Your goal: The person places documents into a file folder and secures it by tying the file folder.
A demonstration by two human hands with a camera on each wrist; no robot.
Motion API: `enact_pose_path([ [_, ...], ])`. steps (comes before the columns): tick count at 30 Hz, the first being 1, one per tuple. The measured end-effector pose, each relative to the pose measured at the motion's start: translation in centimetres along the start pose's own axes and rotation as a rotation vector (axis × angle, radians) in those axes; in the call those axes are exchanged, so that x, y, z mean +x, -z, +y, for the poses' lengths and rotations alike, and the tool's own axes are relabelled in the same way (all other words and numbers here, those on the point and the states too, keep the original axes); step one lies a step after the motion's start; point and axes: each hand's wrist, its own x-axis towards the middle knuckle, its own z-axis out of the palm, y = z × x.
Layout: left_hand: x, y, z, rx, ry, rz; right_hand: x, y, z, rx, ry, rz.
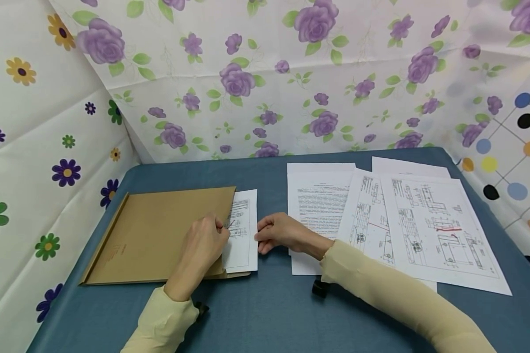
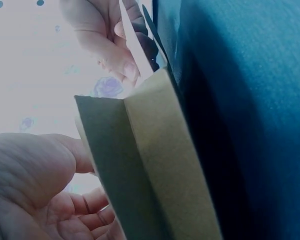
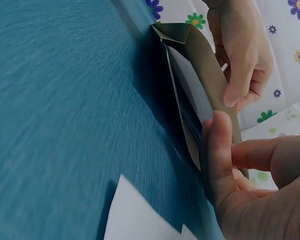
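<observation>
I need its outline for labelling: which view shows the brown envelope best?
The head view: the brown envelope lies nearly whole from above, the left hand covering part. The left wrist view shows only a creased part close up; the right wrist view shows its open end, paper inside.

Envelope [image 1: 159,228]: brown
Protruding sheet [image 1: 244,250]: white, black linework
Drawings [image 1: 441,235]: white, black lines, red strokes
Counter [image 1: 265,314]: slate blue
Back cloth [image 1: 274,78]: white, purple roses, green leaves
Left cloth [image 1: 31,196]: white, multicoloured flowers
Right cloth [image 1: 514,162]: white, multicoloured dots
Sleeves [image 1: 388,291]: cream
</observation>
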Motion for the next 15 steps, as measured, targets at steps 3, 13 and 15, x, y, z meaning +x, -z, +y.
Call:
enact_pose_path([
  [3,0.0,0.1,0.0,0.003,-0.007,-0.002,0.2,-0.5,-0.2,-0.012,0.001,0.009],
  [13,0.0,0.3,0.0,0.007,-0.008,-0.001,1.0,-2.0,-0.8,-0.015,-0.004,0.007],
  [15,0.0,0.4,0.0,0.005,-0.006,0.001,1.1,-2.3,-1.0,-0.013,-0.007,0.003],
])
